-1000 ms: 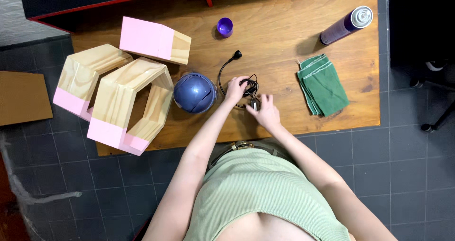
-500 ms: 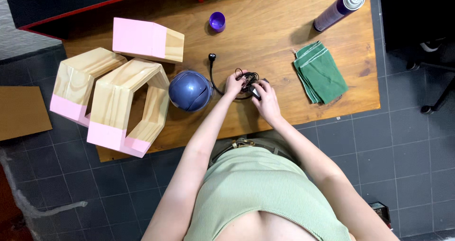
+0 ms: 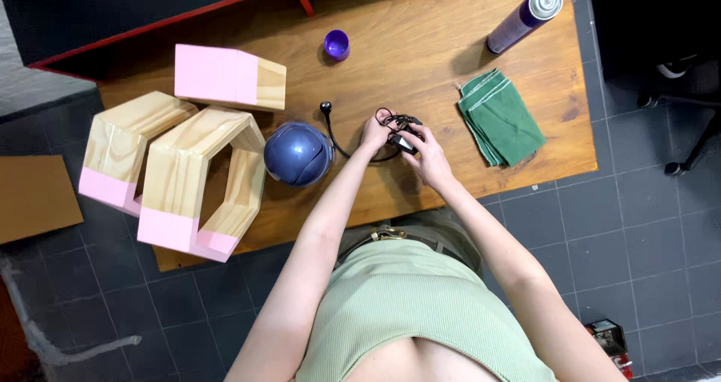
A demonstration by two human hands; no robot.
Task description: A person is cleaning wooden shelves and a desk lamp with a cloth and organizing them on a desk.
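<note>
Black cable (image 3: 353, 145) bunched between both hands

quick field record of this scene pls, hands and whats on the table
left hand: grip on the tangled black cable
right hand: holds the cable's small black piece
cable end: plug lies on the table
left of hands: blue ball, wooden hexagon frames
right of hands: folded green cloth
far edge: purple cap, spray can

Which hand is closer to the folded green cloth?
Right. The right hand is nearer the green cloth, just to its left with bare table between. The left hand sits farther away, beyond the black cable bundle.
</note>
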